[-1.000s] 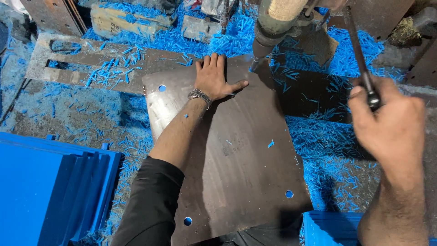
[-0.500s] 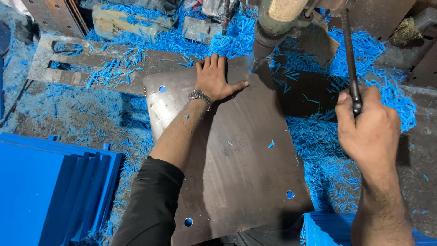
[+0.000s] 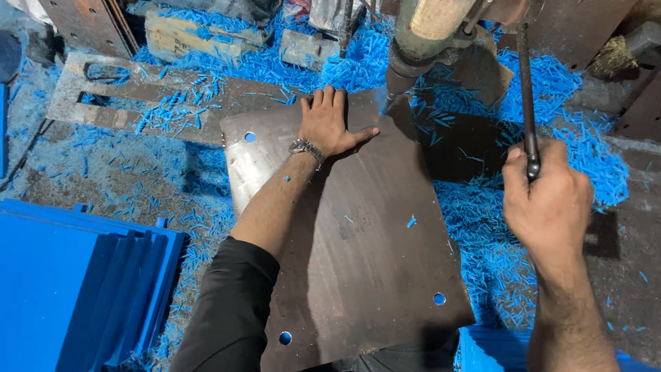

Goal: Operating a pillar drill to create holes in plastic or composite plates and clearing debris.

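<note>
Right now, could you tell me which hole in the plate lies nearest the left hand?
The far-left corner hole, just left of the left hand; the other two sit at the near edge.

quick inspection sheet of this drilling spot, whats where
surface: bench strewn with blue shavings
job's things: dark metal plate with three corner holes, lying flat; drill head over its far right corner
clutter: slotted metal piece, blue panels at left
grippers: left hand flat on plate; right hand gripping the lever rod
cables: nothing seen
surroundings: metal scraps at the far edge
</note>
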